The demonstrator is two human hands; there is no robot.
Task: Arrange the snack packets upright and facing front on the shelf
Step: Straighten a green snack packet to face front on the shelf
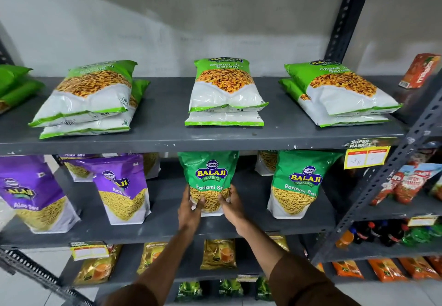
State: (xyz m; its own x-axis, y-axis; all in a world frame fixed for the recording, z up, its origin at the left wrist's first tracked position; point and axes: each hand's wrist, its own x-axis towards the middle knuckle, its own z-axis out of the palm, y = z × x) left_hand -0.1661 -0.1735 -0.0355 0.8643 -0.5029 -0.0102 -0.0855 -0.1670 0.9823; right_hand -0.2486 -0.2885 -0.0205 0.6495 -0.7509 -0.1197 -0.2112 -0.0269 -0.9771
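A green Ratlami Sev packet (208,174) stands upright and front-facing on the middle shelf (165,230). My left hand (190,210) grips its lower left edge and my right hand (231,206) its lower right edge. A second green Ratlami Sev packet (299,183) stands upright to the right. Two purple Aloo Sev packets (122,188) (33,195) stand to the left. On the top shelf (167,138), three stacks of light-green Chana Jor Garam packets (91,95) (226,90) (339,92) lie flat.
More packets stand behind the middle row. A yellow price tag (366,157) hangs on the top shelf's edge. Gold packets (218,253) fill the lower shelf. A slotted steel upright (392,162) separates a neighbouring rack with red pouches (411,183) and bottles (373,234).
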